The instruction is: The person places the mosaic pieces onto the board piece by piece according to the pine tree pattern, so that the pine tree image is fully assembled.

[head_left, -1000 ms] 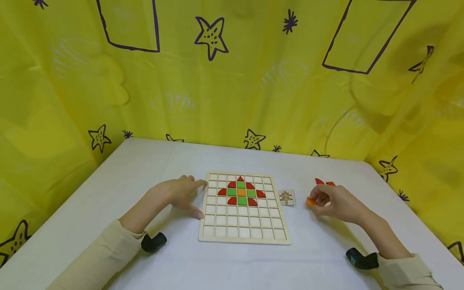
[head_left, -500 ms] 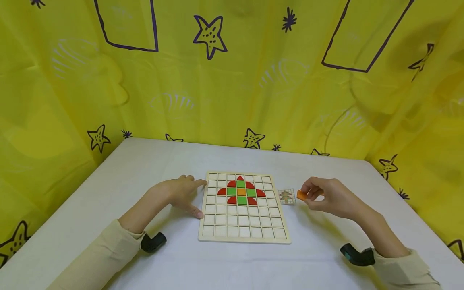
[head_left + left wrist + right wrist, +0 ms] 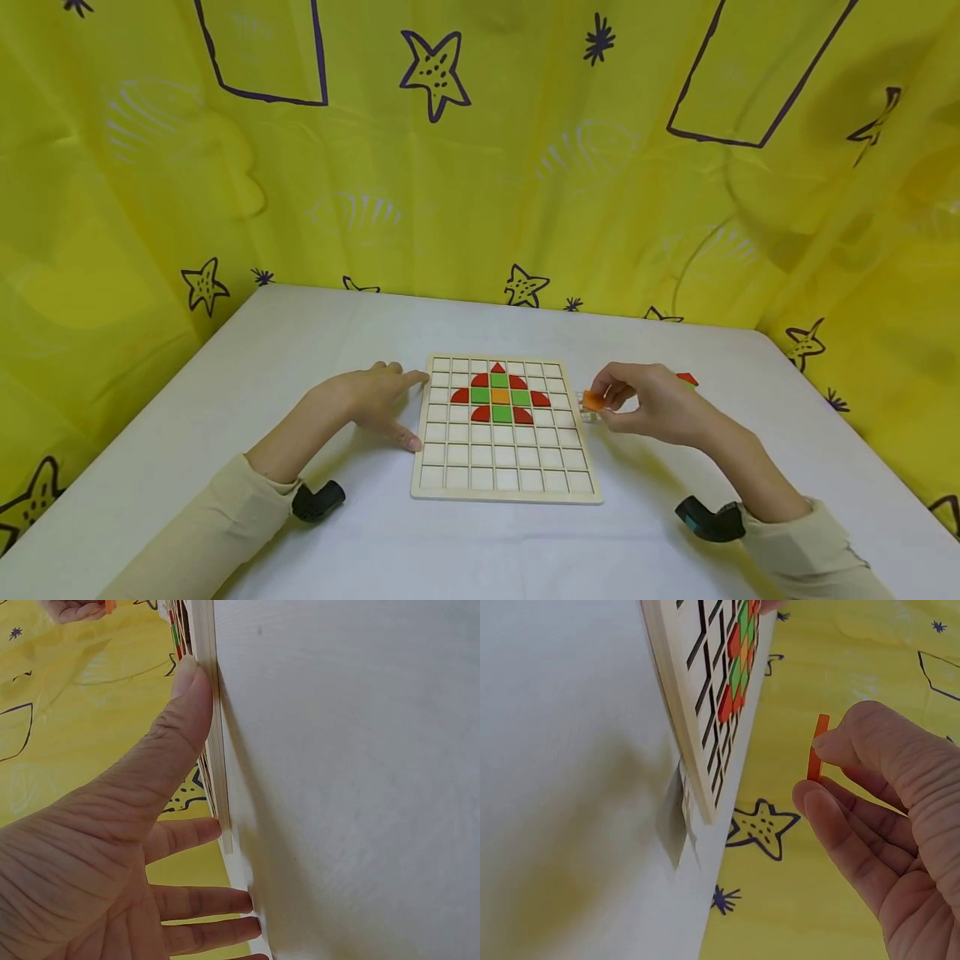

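Observation:
A wooden grid board (image 3: 506, 498) lies on the white table, with red, green and orange tiles (image 3: 500, 397) set in its upper middle cells. My left hand (image 3: 371, 404) touches the board's left edge with thumb and index finger, the fingers spread. In the left wrist view the thumb (image 3: 180, 712) lies along the wooden rim. My right hand (image 3: 648, 404) pinches an orange tile (image 3: 593, 401) above the small pattern card (image 3: 588, 416), just right of the board. The right wrist view shows this tile edge-on between thumb and fingers, raised off the table. The hand partly covers the card.
Behind the right hand lie loose red and green tiles (image 3: 687, 380), partly hidden by it. A yellow curtain (image 3: 480, 183) with drawn stars encloses the back and sides of the white table (image 3: 345, 333). Dark wrist cameras (image 3: 711, 520) sit at both cuffs.
My right hand has carried the orange tile leftward from near the loose tiles to over the pattern card. The left hand and the board have stayed in place.

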A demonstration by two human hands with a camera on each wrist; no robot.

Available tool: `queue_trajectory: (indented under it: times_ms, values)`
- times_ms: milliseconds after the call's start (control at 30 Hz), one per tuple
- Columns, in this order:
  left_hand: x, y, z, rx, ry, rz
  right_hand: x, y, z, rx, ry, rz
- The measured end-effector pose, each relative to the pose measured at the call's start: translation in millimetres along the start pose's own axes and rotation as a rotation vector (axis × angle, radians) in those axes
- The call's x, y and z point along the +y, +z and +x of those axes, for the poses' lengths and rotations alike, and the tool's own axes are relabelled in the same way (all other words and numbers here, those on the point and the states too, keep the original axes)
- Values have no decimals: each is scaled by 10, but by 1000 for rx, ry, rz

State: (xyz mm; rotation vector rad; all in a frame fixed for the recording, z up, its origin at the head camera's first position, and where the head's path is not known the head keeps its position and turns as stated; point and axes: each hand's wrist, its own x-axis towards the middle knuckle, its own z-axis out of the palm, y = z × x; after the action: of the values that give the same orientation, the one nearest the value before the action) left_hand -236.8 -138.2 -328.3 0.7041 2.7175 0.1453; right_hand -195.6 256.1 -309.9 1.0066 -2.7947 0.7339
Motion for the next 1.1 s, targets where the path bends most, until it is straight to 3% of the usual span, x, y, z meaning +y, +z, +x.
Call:
queue_trajectory:
  times_ms: [533,1100]
  values:
    - [-10,4,-8,18,32,-10,-175,217,258,-76,-58,78]
    - [14,-14,-24,11,23,-1,-420,547,541,-192,-158,64]
